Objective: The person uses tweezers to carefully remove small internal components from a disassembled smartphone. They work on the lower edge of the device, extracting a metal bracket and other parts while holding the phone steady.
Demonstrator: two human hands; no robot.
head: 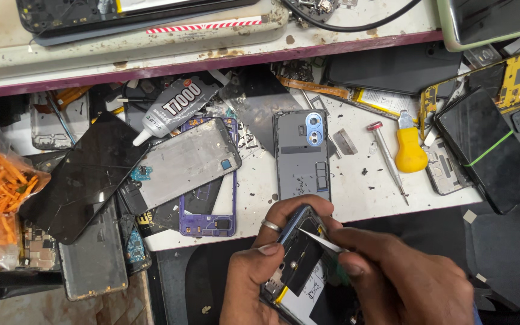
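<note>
Left hand [260, 265] fingers clamp a glossy opened phone [299, 253]; right hand [392, 277] fingers pinch thin metal tweezers [323, 241].

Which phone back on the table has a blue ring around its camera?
The grey phone back cover lying flat just above the hands. The purple phone frame beside it is hollow, without any ring.

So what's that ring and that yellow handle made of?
The ring on the left hand looks like metal: silvery with a shiny glint. The yellow handle looks like smooth plastic, evenly coloured with a soft sheen, though it might be rubbery.
</note>
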